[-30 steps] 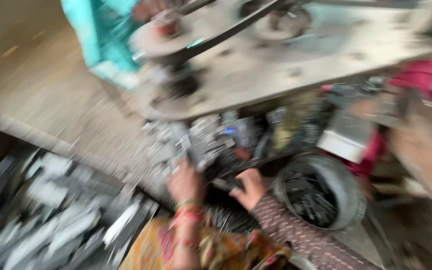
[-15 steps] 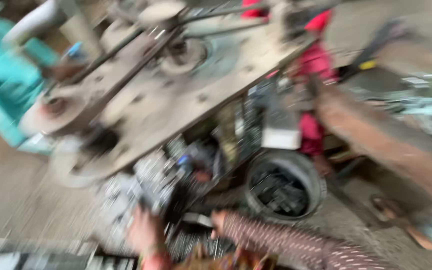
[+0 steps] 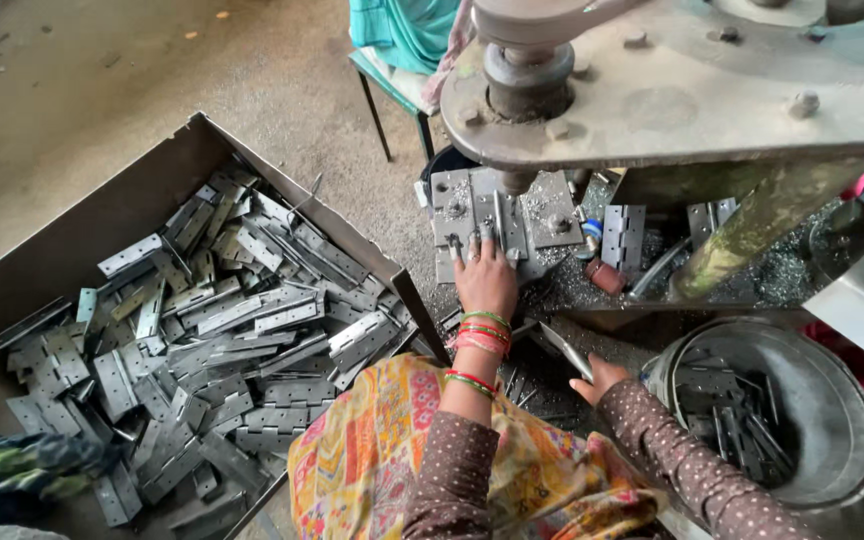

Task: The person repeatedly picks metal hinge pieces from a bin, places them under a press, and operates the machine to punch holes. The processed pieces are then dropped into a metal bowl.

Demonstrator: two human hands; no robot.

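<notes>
My left hand (image 3: 485,280), with red and green bangles at the wrist, lies flat with fingers spread on a grey metal hinge plate (image 3: 492,215). The plate sits on the bed of a heavy press machine (image 3: 672,100), right under its round ram (image 3: 522,75). My right hand (image 3: 597,378) is lower and to the right. It is closed on the end of a flat metal strip (image 3: 557,345) that points up and left. More hinge pieces (image 3: 622,232) and metal shavings lie on the bed beside the left hand.
A large open box (image 3: 102,220) heaped with several grey hinges fills the left. A round metal tub (image 3: 832,400) holding hinges stands at the right. A stool with teal cloth (image 3: 402,40) stands behind the press. Patterned orange fabric (image 3: 372,460) covers my lap.
The view has swung and settled from blurred to sharp. My left hand has come up onto the hinge plate on the press bed, while my right hand stays low near the tub.
</notes>
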